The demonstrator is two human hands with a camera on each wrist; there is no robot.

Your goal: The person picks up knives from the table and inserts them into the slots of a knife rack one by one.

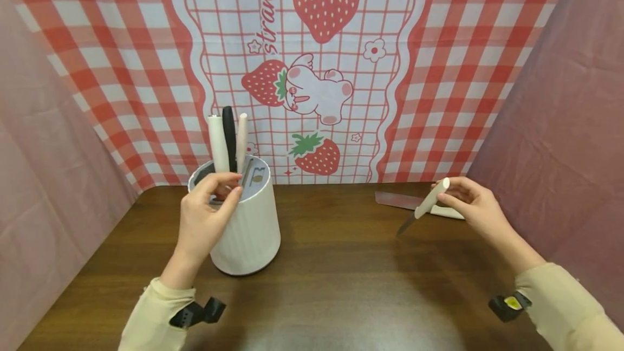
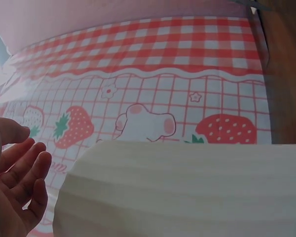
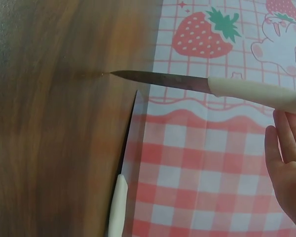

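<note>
My right hand [image 1: 480, 207] pinches the white handle of a small paring knife [image 1: 431, 199], its blade slanting down to the left. In the right wrist view the paring knife [image 3: 256, 91] spans the upper right, fingers under its handle. Behind it on the table lies a broad-bladed knife [image 1: 400, 200] with a white handle. My left hand [image 1: 207, 215] is at the near left side of a white ribbed knife block [image 1: 248, 237], fingers loosely bent. The left wrist view shows a gap between thumb and fingertips, nothing held, and the block's wall [image 2: 187, 192] beside them.
A white handle [image 1: 218, 142], a black handle [image 1: 229, 137] and a pale handle [image 1: 241, 140] stand up from the block. The wooden table [image 1: 331, 280] meets a strawberry-print cloth [image 1: 317, 85] at the back. Pink curtains [image 1: 556, 123] hang on both sides.
</note>
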